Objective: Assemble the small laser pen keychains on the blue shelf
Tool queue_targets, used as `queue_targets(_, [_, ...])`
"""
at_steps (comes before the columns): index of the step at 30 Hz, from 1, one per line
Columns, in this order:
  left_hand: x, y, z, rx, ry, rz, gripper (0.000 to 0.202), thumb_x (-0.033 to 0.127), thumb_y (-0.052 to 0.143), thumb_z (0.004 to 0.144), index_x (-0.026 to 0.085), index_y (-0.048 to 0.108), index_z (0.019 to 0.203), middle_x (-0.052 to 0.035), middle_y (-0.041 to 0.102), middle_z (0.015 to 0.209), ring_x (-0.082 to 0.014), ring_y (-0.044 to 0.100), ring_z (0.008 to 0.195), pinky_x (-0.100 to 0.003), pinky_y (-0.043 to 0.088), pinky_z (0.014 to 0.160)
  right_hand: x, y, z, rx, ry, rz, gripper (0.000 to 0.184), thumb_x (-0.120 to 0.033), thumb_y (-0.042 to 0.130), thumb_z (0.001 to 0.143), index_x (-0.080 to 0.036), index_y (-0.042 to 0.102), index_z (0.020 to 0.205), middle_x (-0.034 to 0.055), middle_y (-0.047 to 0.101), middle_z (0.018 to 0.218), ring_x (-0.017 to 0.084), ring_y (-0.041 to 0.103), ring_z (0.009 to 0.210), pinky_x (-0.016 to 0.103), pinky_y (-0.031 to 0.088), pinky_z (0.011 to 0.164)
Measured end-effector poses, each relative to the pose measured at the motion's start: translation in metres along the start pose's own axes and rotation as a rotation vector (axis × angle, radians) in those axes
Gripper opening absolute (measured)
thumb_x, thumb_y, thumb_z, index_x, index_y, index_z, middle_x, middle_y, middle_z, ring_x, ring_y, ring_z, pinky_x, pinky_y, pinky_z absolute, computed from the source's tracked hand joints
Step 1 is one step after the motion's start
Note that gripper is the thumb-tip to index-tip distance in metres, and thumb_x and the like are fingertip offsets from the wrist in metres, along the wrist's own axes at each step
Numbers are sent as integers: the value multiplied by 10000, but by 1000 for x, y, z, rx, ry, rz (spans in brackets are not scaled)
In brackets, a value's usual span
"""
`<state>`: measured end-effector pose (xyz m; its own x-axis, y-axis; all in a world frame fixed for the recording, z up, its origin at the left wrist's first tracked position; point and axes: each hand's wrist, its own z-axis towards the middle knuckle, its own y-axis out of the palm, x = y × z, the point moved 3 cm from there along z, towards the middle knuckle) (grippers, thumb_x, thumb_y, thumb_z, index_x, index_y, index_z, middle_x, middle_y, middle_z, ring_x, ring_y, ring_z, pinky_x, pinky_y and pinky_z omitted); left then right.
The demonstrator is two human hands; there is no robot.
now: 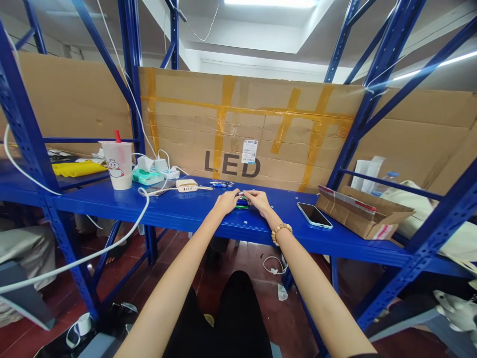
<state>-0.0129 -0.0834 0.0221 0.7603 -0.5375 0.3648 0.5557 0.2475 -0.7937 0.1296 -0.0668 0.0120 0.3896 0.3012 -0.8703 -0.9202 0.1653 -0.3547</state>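
My left hand (226,201) and my right hand (259,201) meet over the blue steel shelf (179,211). Their fingers pinch a thin, silver-tipped pen (240,194) from both sides. Under them lies a small bundle of green and dark pens (242,203), partly hidden by my fingers. A few blue pens (221,184) lie just beyond my left hand. A phone (314,215) lies to the right of my right hand. A wooden bead bracelet (281,232) circles my right wrist.
A cardboard sheet (253,119) printed LED stands behind the shelf. A power bank (186,185), tissue pack (147,176), plastic cup (117,165) and white cables sit to the left. An open cardboard box (363,211) sits to the right. Blue uprights (383,94) frame the shelf.
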Motion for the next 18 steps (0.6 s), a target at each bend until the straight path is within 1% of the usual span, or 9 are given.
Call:
queue_targets(3, [-3,2,2,-17,-35,-1,298,341,442,900,142,539,1099,-79,601,1043,-184,589,922,-398,478,812,6,-5,4,74,37,-45,250,-313,513,882,-133,560,1050,56,589,1018,159,590,845,335,510,721])
queue_targets(8, [-8,2,3,-9,-51,-8,298,343,454,895,143,538,1100,-76,590,1050,-184,581,932,-399,478,817,16,-14,8,204,59,-196,240,-311,507,885,-154,562,1058,67,569,1084,175,570,920,369,488,790])
queue_targets(14, [-9,3,4,2,-4,-21,251,299,449,896,148,540,1075,-74,579,1063,-198,549,991,-405,452,845,24,-17,7,229,61,-363,218,-303,506,886,-163,572,1040,64,575,1076,170,569,919,367,483,801])
queue_targets(18, [-10,5,5,6,33,-21,187,265,445,887,222,550,1037,-44,582,1032,-200,500,1055,-357,425,890,26,-18,8,226,30,-404,214,-305,504,887,-163,575,1031,62,581,1062,164,575,904,359,487,790])
